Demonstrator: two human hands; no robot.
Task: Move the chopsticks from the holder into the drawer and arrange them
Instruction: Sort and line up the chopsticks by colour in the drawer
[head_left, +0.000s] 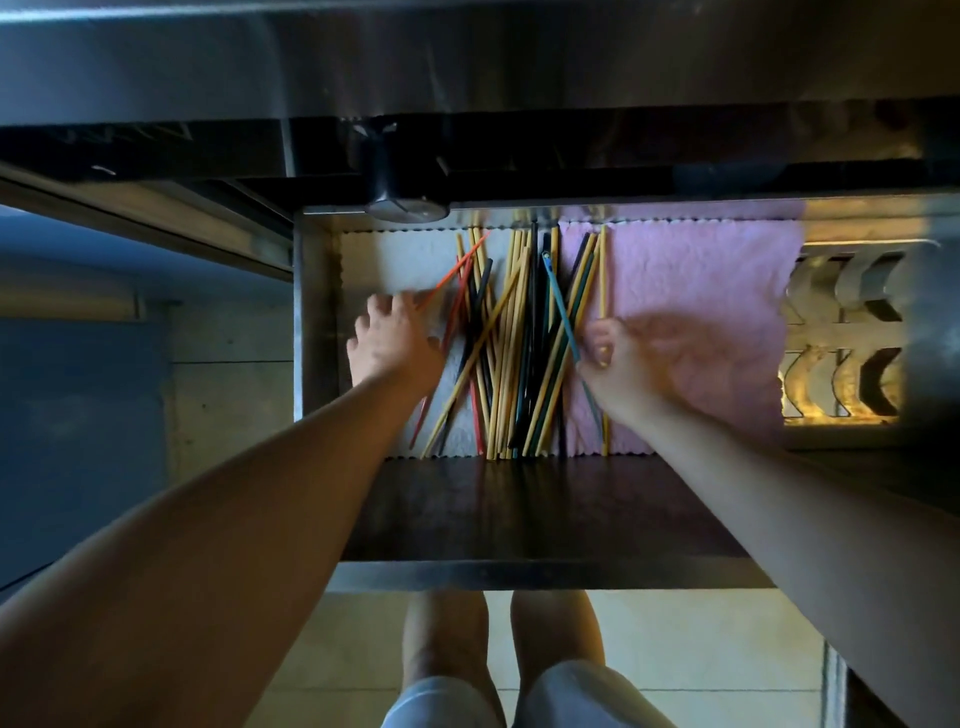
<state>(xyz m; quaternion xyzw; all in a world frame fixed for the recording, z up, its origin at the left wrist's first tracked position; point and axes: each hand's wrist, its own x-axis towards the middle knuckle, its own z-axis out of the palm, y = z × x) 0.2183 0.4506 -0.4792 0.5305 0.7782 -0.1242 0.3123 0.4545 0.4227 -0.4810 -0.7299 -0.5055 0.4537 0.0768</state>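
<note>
The multicoloured plastic chopsticks (509, 338) already lie in the open stainless-steel drawer (311, 322), criss-crossed over a white cloth liner (400, 260) and a pink terry cloth (691, 291), so arranging is the step in hand. The left hand (395, 343) meets the thin orange chopstick (457, 265); whether it pinches it is unclear. The blurred right hand (623, 364) curls around a slanted teal chopstick (558, 301). Next, both strays likely need turning parallel with the bundle.

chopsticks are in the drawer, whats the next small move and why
Likely lay the orange one straight: it slants across the chopsticks in the drawer, its end by the left hand. The teal one by the blurred right hand also crosses the pile.
</note>
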